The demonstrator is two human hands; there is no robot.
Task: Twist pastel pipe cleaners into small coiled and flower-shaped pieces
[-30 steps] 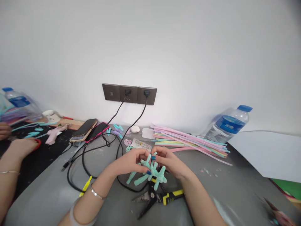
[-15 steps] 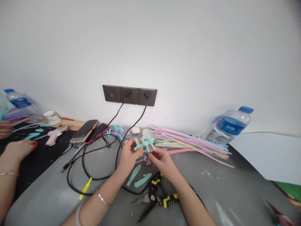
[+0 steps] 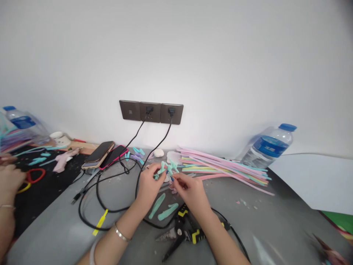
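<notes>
A mint-green shape of bent pipe cleaners [image 3: 171,167] is held up between my two hands over the table. My left hand [image 3: 150,180] pinches its left side between thumb and fingers. My right hand [image 3: 191,188] has its fingertips closed at the lower right of the shape; part of the grip is hidden behind the fingers. Just below lie two mint-green folded pipe cleaner pieces [image 3: 168,211]. Closer to me, black and yellow wire-stripping pliers [image 3: 179,232] rest partly under my right forearm.
A bundle of pastel pipe cleaners [image 3: 220,167] lies right of my hands, before a tilted water bottle [image 3: 271,145]. Black cables [image 3: 97,191] loop at left beside two phones [image 3: 99,156]. A co-worker's hands [image 3: 11,178] are at far left, by red-handled scissors [image 3: 36,176].
The green pipe cleaner shape has been turned between my hands, and my right fingers have curled in more. At left, the co-worker's hand has moved off the red handle, which now shows.
</notes>
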